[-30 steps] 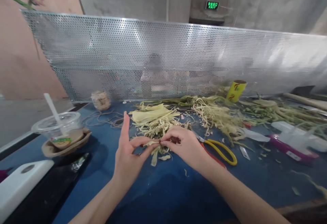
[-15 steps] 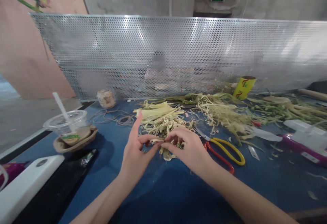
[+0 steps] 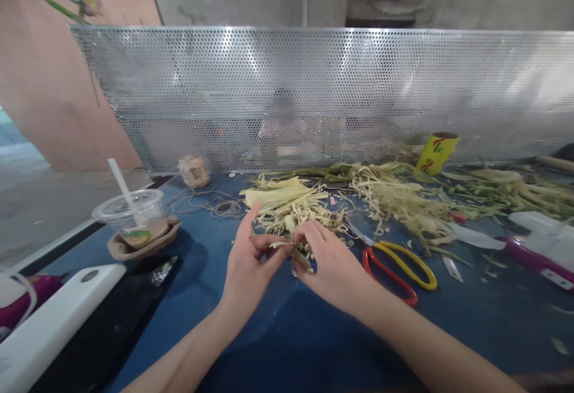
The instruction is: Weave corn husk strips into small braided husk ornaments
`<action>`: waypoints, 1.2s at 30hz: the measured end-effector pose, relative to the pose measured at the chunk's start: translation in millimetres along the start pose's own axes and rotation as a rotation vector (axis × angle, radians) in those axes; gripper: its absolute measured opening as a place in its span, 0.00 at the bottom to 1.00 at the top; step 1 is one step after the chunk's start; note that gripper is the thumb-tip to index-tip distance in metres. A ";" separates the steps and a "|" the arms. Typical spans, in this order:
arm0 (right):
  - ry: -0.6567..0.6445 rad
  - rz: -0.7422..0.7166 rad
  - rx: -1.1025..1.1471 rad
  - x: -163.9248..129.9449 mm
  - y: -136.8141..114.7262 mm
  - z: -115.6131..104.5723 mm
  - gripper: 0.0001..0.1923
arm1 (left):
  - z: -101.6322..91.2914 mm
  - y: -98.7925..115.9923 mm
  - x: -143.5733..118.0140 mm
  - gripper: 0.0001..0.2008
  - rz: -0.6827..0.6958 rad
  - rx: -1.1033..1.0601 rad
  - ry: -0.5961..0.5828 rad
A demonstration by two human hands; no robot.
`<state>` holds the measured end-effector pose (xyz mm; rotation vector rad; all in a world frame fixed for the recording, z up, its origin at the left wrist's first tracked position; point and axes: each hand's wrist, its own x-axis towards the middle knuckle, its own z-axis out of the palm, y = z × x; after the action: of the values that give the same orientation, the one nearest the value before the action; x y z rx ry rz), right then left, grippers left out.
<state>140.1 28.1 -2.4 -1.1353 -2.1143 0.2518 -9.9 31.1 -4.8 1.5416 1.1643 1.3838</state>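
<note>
My left hand [image 3: 251, 267] pinches a short pale strip of dried husk [image 3: 278, 244] between thumb and fingers, its index finger pointing up. Against its fingertips, my right hand [image 3: 332, 264] is curled, the index finger at the strip's end and the thumb slightly lower. Small husk bits show between the right thumb and fingers, partly hidden. Just behind both hands lies a heap of curled, shredded husk [image 3: 309, 215], with flat pale yellow husk leaves [image 3: 278, 195] beyond it. Scissors [image 3: 368, 241] with one red and one yellow handle rest right of my right hand.
Left stand a plastic cup [image 3: 147, 213] in a cardboard holder, a white device [image 3: 67, 315] and a twine ball [image 3: 194, 171]. Right are more husks [image 3: 399, 201], a loose blade [image 3: 452, 269], a yellow tube [image 3: 437, 154] and a purple glue gun [image 3: 533, 255]. A perforated metal screen [image 3: 201, 94] closes the back.
The right thumb has moved down, away from the left fingertips. The left hand keeps its pinch on the strip. The whole view has shifted slightly.
</note>
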 end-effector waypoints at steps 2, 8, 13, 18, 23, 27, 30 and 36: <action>0.001 -0.028 -0.049 -0.7 -0.1 0.9 0.12 | 0.2 1.3 1.1 0.43 -0.040 -0.130 -0.008; 0.070 -0.021 0.067 -1.9 -3.5 1.6 0.09 | 0.6 4.9 -0.5 0.40 -0.081 -0.245 0.005; 0.110 -0.013 0.243 -1.9 0.1 2.7 0.08 | 0.0 4.8 -0.5 0.38 -0.117 -0.251 0.044; 0.232 0.121 0.548 -0.7 3.9 5.5 0.08 | 0.0 5.9 -1.4 0.36 -0.097 -0.207 0.063; 0.249 0.294 0.912 1.7 2.8 7.6 0.07 | 2.9 11.1 -1.6 0.36 -0.045 -0.218 0.132; 0.269 0.339 0.975 3.0 -0.5 7.9 0.11 | 4.8 15.4 -0.5 0.35 -0.005 -0.215 0.170; 0.315 0.308 0.953 2.6 -1.8 7.2 0.17 | 5.8 15.3 -3.2 0.34 0.017 -0.218 0.182; 0.508 0.031 0.537 -2.2 -0.9 2.0 0.11 | 3.9 11.1 -11.9 0.31 0.017 -0.279 0.091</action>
<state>139.0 26.1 -4.4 -0.8022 -1.4601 0.4587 -4.5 16.6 1.4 1.3059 0.9645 1.5685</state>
